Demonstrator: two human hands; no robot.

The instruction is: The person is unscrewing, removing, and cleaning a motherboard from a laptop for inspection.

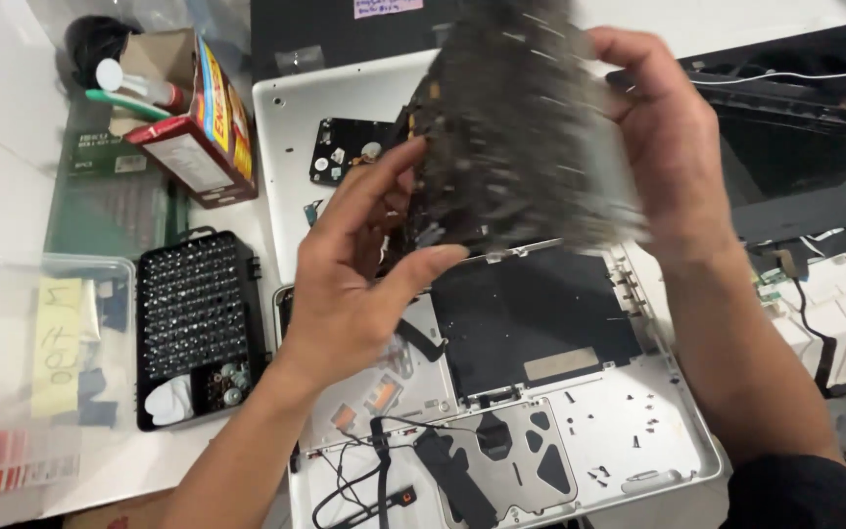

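Observation:
Both my hands hold a dark, motion-blurred circuit board (511, 127) lifted above an opened white laptop shell (658, 441). My left hand (354, 284) grips the board's lower left edge, thumb under it. My right hand (663, 137) clasps the board's right side from behind. Beneath the board lie a black inner panel (531, 313), loose black cables (384, 470) and several small screws on the shell. A small black part (345, 147) rests on a white lid (291, 127) behind.
A black tray of screwdriver bits (193, 323) sits left of the shell. A clear plastic box (31, 362) stands at far left. A red carton with tools (193, 118) is at the back left. Another dark laptop chassis (805, 147) lies at right.

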